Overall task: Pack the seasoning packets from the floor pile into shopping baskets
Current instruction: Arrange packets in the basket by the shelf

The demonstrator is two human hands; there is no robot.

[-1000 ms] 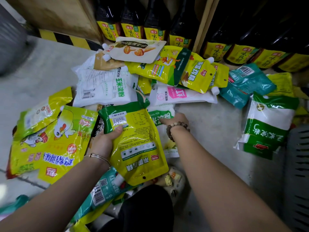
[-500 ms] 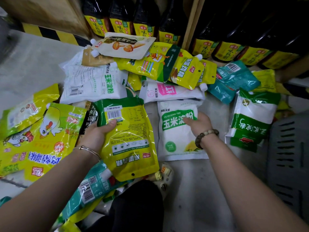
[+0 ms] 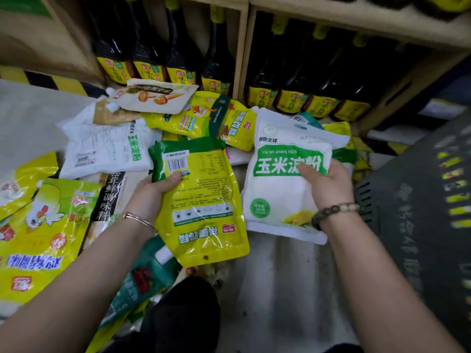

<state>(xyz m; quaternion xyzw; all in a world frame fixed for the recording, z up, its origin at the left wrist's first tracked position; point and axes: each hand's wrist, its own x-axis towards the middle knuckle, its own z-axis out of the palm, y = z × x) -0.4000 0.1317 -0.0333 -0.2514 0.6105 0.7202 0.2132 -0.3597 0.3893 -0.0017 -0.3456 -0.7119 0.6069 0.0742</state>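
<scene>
My left hand (image 3: 150,192) grips a yellow and green seasoning pouch (image 3: 201,205) by its left edge, barcode side up, thumb on its face. My right hand (image 3: 326,184) holds a white cornstarch bag with a green label (image 3: 283,179), lifted off the floor, thumb pressed on the label. The floor pile (image 3: 163,121) of yellow, white and green packets spreads behind and to the left of both hands. A dark grey shopping basket (image 3: 420,200) stands at the right, next to my right wrist, blurred.
Dark sauce bottles (image 3: 178,59) with yellow labels fill the wooden shelf behind the pile. Large yellow chicken-print packets (image 3: 46,225) lie at the left. A teal packet (image 3: 142,278) lies under my left forearm. My dark knee (image 3: 183,314) is at the bottom centre.
My right hand has picked the white cornstarch bag up off the floor and carried it right, toward the basket. My left hand keeps the yellow pouch. The view has swung right.
</scene>
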